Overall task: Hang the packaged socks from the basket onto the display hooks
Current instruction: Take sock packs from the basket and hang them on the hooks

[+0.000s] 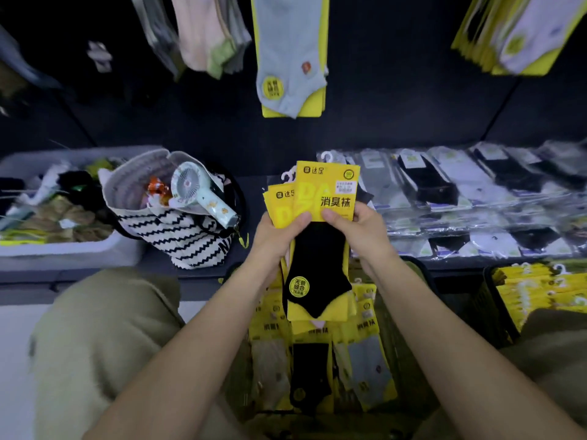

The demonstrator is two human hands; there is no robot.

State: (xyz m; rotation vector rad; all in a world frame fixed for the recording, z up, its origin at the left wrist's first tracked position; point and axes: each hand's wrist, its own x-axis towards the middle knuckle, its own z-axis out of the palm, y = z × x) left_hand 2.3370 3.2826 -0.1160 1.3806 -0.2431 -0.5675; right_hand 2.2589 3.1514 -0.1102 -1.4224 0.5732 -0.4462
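Two hands hold one fanned stack of sock packs [317, 265]: the left hand [276, 231] curls round its left edge, the right hand [360, 231] pinches the front pack's yellow card. The stack sits between them, above the basket [392, 354] holding more packs.

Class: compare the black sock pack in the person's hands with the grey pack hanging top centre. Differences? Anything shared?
The held sock pack shows a black sock; the hanging sock pack shows a light grey one. The held sock pack is gripped by the left hand and the right hand; the hanging sock pack hangs untouched above. Both have yellow backing cards and a round yellow sticker.
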